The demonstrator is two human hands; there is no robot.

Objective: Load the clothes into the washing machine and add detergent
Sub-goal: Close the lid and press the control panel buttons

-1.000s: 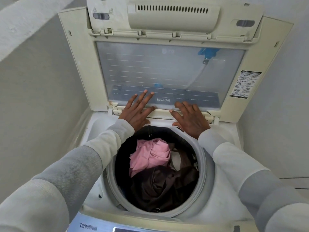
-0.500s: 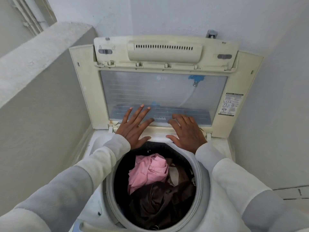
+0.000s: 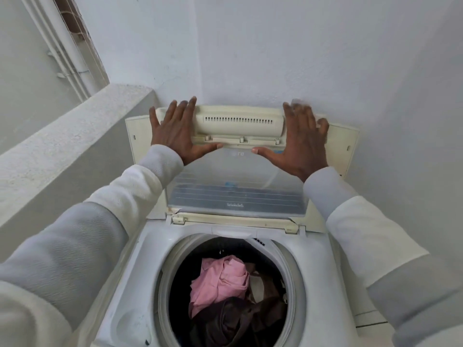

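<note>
Fingers [image 3: 172,116] on both hands are splayed straight, gripping nothing. I see my left hand [image 3: 175,139] and blurred right hand [image 3: 300,144] laid flat on the upraised lid [image 3: 238,181], either side of its vented handle [image 3: 238,121]. Below, the clothes [image 3: 225,299] — a pink garment [image 3: 220,279] atop brown ones [image 3: 238,324] — lie in the washing machine [image 3: 145,259] drum, with white walls [image 3: 275,58] around and a grey ledge [image 3: 75,136] to the left.

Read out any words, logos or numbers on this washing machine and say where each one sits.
"LG": faint logo, upside down, on the clear plastic window of the raised cream lid.
Small printed line low on that window: too blurred to read.
Nothing else legible.
</note>
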